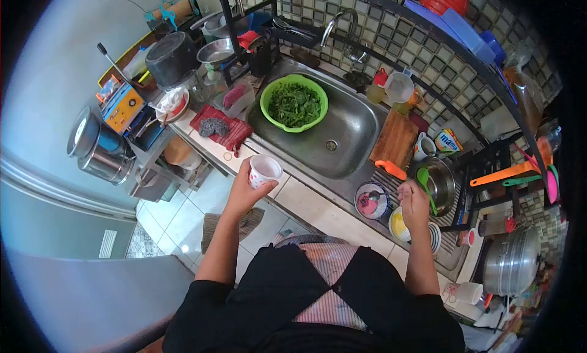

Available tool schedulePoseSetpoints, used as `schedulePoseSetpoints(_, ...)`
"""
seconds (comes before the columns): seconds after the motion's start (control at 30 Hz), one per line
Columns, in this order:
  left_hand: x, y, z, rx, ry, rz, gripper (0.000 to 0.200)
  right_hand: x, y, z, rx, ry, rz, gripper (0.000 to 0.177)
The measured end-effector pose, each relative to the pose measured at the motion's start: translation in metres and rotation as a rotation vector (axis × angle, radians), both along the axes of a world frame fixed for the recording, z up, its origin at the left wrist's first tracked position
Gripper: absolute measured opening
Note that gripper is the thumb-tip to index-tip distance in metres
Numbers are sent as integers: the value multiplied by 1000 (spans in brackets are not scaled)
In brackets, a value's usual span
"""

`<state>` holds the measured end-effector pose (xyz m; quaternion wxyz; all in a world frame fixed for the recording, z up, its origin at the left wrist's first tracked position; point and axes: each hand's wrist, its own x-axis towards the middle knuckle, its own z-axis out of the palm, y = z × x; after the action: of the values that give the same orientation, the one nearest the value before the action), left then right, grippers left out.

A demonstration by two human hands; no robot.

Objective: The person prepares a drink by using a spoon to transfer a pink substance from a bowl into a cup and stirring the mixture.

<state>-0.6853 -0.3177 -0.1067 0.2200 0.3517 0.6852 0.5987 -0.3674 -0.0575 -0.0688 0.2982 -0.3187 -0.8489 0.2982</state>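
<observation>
My left hand point(244, 191) is wrapped around a small white cup point(265, 171) with reddish spots, held over the counter's front edge. Over the drainboard, my right hand point(414, 201) has its fingers curled together; I cannot tell what is in them. Just left of it sits a patterned bowl point(383, 213) with pink contents and a metal spoon point(374, 196) in it. A bowl with something yellow point(398, 223) lies below the right hand. Right beside its fingers, a green spoon point(424, 177) leans in a steel pot point(441, 185).
A green basin point(264, 111) of leafy greens stands in the steel sink point(351, 142). An orange-handled tool point(391, 169) lies by a wooden cutting board point(394, 139). On the left counter are a red cloth point(235, 136) and grey scouring pad point(213, 127). Black rack bars point(452, 38) cross above.
</observation>
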Motion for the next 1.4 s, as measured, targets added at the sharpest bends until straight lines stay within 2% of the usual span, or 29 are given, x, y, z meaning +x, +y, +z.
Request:
schedulePoseSetpoints(0.03,8,-1,0,-68,-41,8,66,7,4,1,-3,-4,7,31)
schedulePoseSetpoints(0.1,30,0,-5,-52,-43,39,65,21,13,11,145,51,74,32)
schedulePoseSetpoints(0.17,56,2,-14,-91,-103,8,61,29,22,28,109,137,29,37)
schedulePoseSetpoints(0.23,83,8,-22,-103,-108,-63,57,36,23,60,87,482,186,45)
schedulePoseSetpoints(0.27,100,14,-25,-99,-157,-102,57,51,21,68,-79,502,193,50)
schedulePoseSetpoints(0.3,113,21,-27,-98,-204,-143,57,71,20,76,-69,510,163,50)
schedulePoseSetpoints(0.37,134,35,-38,-77,-201,-172,57,119,14,90,-316,402,110,49)
schedulePoseSetpoints(0.4,143,44,-42,-52,-210,-168,57,149,12,97,-335,266,5,46)
schedulePoseSetpoints(0.47,154,61,-40,-39,-158,-189,57,195,3,120,-13,83,-144,40)
schedulePoseSetpoints(0.5,159,67,-39,-24,-110,-177,57,222,1,135,111,-30,-204,31)
schedulePoseSetpoints(0.53,164,74,-40,-13,-85,-135,58,257,2,132,241,-170,-407,26)
schedulePoseSetpoints(0.57,166,79,-40,-22,-94,-165,58,286,1,142,101,-271,-556,24)
schedulePoseSetpoints(0.67,173,94,-35,-19,-134,-167,57,400,11,113,100,-202,-728,26)
schedulePoseSetpoints(0.73,182,102,-23,50,-137,-85,54,474,9,82,50,-580,-950,26)
schedulePoseSetpoints(0.77,186,106,-21,87,-157,-62,53,502,7,61,48,-580,-975,26)
schedulePoseSetpoints(0.8,186,107,-23,72,-166,-76,54,527,4,39,-123,-532,-928,31)
schedulePoseSetpoints(0.83,185,111,-28,58,-174,-86,54,532,0,31,-288,-476,-873,38)
schedulePoseSetpoints(0.9,183,121,-37,99,-110,-107,55,520,-8,20,-401,-494,-890,43)
schedulePoseSetpoints(0.97,189,128,-38,137,-47,-130,57,527,-6,-9,-288,-528,-781,55)
schedulePoseSetpoints(1.03,194,134,-30,136,-80,-144,57,518,-2,-11,-541,-439,-728,50)
schedulePoseSetpoints(1.07,193,135,-32,149,-66,-157,59,511,1,-7,-546,-431,-737,50)
schedulePoseSetpoints(1.13,197,137,-30,159,-86,-159,62,504,1,6,-818,-404,-844,39)
schedulePoseSetpoints(1.2,198,133,-29,161,-112,-134,65,504,4,5,-846,-348,-828,36)
schedulePoseSetpoints(1.27,198,129,-27,206,-134,-103,55,498,6,10,-866,-218,-782,29)
schedulePoseSetpoints(1.3,197,126,-26,200,-136,-95,55,496,8,9,-870,-225,-776,29)
schedulePoseSetpoints(1.37,191,119,-23,182,-168,-113,52,488,14,8,-873,-64,-747,28)
schedulePoseSetpoints(1.4,190,115,-20,184,-190,-116,51,484,20,9,-893,-95,-680,29)
